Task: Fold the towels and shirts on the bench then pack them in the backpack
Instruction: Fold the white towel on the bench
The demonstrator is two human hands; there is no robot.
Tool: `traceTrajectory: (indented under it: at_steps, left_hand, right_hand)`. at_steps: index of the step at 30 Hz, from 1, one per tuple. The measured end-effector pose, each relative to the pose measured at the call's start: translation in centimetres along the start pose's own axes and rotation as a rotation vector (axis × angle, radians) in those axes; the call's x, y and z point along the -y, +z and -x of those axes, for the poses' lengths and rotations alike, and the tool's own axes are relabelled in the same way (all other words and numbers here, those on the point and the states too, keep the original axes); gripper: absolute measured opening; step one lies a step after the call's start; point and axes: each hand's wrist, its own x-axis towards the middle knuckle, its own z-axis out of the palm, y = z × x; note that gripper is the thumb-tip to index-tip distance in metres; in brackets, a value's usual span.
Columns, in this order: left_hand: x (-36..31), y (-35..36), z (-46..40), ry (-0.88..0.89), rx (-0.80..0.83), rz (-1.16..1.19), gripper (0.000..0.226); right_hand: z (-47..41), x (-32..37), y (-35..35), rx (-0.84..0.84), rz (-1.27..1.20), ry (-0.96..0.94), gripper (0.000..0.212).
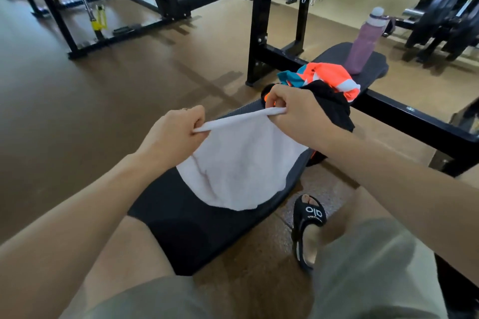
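Left hand (173,129) and right hand (295,114) each pinch a top corner of the white towel (241,163), draped over the bench (181,217) near end. Shirts (326,85) lie unfolded mid-bench; backpack not visible; packing not started.

The person sits astride the near end of the bench (181,215), one thigh on each side of it. The towel (238,160) hangs over the bench pad between the left hand (172,128) and the right hand (295,111), which hold its upper edge at either end; its lower part lies on the pad. Behind the right hand a heap of shirts (326,83) lies on the bench, and beyond the heap a bottle (364,41) stands upright at the far end. A sandalled foot (308,228) rests on the floor to the bench's right
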Motion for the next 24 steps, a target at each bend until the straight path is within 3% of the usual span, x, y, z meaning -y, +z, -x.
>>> traceTrajectory:
  at_steps: [5,10,12,14,16,17,19,21,24]
  left_hand:
    - [1.5,-1.9,-0.5,-0.209,-0.234,0.226,0.007]
    - [1.8,-2.8,-0.7,-0.290,-0.337,0.302,0.017]
    - [1.4,-2.5,-0.3,-0.224,-0.292,0.277,0.021]
    - [0.7,-2.0,0.1,-0.127,-0.231,0.259,0.023]
    - [-0.4,-1.5,0.2,-0.014,-0.171,0.211,0.023]
    - [-1.2,-1.3,0.2,0.040,-0.142,0.166,0.024]
    - [-2.9,-0.9,0.1,0.130,-0.096,0.076,0.027]
    - [-3.7,-0.5,0.0,0.173,-0.090,0.020,0.031]
    - [-3.5,-0.4,0.0,0.146,-0.112,0.015,0.038]
  right_hand:
    - [-1.5,0.2,-0.7,-0.062,0.192,-0.075,0.005]
    - [-2.0,-0.8,-1.2,-0.017,0.126,0.062,0.011]
    - [-1.8,-1.5,-1.4,0.175,0.242,0.117,0.012]
    - [-1.2,-1.3,-1.3,0.475,0.317,0.164,0.018]
    - [-0.3,0.0,-0.6,0.660,0.099,0.194,0.045]
    - [0.1,0.9,0.0,0.654,-0.075,0.185,0.049]
    - [0.5,2.5,1.6,0.504,-0.308,0.127,0.037]
    - [0.6,3.6,2.6,0.328,-0.330,0.104,0.018]
    - [0.9,3.9,3.0,0.263,-0.300,0.118,0.008]
